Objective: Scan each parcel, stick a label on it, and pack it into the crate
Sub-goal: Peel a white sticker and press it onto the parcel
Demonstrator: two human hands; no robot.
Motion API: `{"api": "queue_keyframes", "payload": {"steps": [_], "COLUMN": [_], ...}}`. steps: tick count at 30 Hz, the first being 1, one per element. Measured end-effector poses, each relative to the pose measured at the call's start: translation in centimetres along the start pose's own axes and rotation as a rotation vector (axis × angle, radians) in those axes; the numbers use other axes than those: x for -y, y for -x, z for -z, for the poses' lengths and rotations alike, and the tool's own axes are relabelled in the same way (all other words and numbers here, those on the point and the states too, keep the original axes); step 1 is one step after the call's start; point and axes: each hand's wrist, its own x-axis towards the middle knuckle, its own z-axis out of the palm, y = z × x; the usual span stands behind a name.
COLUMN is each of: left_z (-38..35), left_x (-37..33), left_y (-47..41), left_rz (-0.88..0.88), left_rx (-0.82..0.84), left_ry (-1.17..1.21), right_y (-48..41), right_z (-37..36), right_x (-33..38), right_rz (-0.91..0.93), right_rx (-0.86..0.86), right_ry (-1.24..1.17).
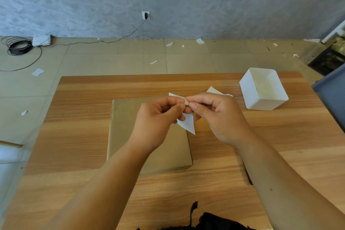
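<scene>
Label (187, 123) hung between both hands, the left hand (158, 115) and right hand (218, 115) each pinching its top corner with thumb and forefinger clamped, other fingers curled. Directly beneath the fingers lay the parcel (127, 127) on the table (74, 117); a white tub (265, 105) stood beyond the right knuckles.

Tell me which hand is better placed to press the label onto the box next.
Probably the left hand: it holds the label directly above the box. The right hand pinches the label's top corner and hangs beside the box, over the table.
</scene>
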Motion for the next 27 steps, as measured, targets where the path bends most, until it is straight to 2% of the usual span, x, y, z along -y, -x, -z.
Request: {"api": "queue_keyframes", "payload": {"steps": [15, 22, 27], "left_z": [-0.11, -0.13, -0.19], "left_x": [-0.30, 0.02, -0.06], "left_y": [-0.21, 0.06, 0.30], "left_rz": [-0.028, -0.068, -0.100], "left_rx": [-0.021, -0.048, -0.013], "left_ry": [-0.024, -0.127, -0.216], "right_y": [0.23, 0.13, 0.42], "right_z": [-0.25, -0.22, -0.12], "right_x": [0.90, 0.60, 0.10], "right_rz": [0.031, 0.037, 0.042], "right_rx": [-0.024, -0.004, -0.031], "right_ry": [0.023, 0.032, 0.150]}}
